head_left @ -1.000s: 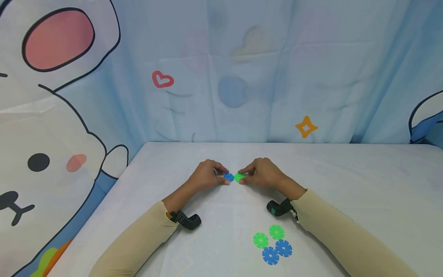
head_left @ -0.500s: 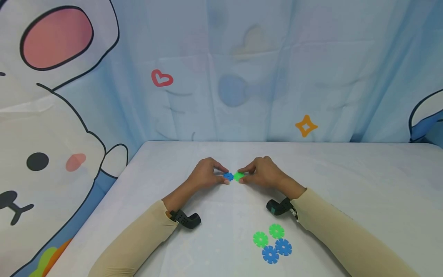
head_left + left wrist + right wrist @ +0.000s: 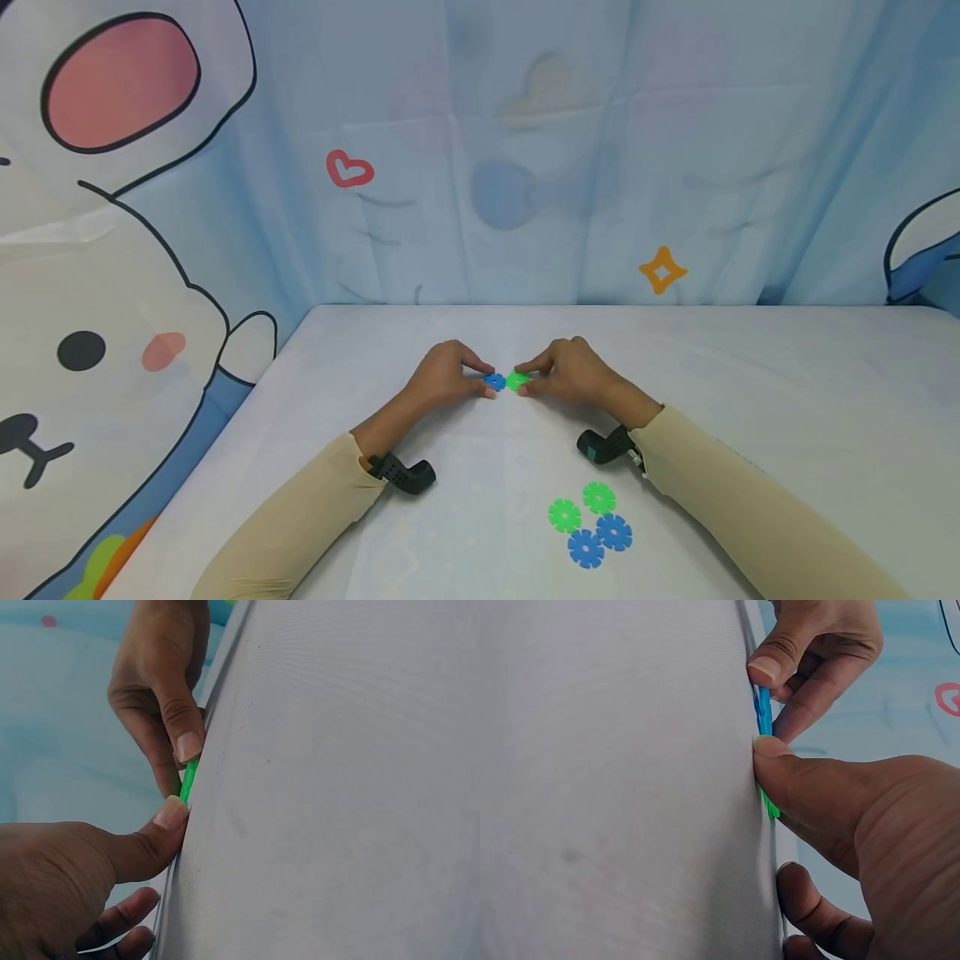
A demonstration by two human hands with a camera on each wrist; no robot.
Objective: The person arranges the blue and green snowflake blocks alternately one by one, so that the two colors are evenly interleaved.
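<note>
Between thumb and finger, my left hand (image 3: 443, 375) pinches a small blue notched disc (image 3: 495, 382) low over the white table. Facing it, my right hand (image 3: 572, 372) pinches a green notched disc (image 3: 517, 381) by its outer side. The discs' near edges meet or almost meet; whether they interlock I cannot tell. In the left wrist view the green disc (image 3: 188, 780) shows edge-on between both hands, and the blue one is hidden. From the right wrist, the blue disc (image 3: 763, 712) appears edge-on above the right thumb, with part of the green disc (image 3: 770, 802) below.
Nearer the front of the white table (image 3: 750, 375), two green discs (image 3: 565, 516) and two blue discs (image 3: 586, 548) lie flat in a cluster, left of the right forearm. A printed light-blue curtain (image 3: 420, 233) hangs behind the table.
Both hands keep their pinch on the discs in nearly the same place. The whole head view shifts up very slightly; the loose discs stay in their cluster.
</note>
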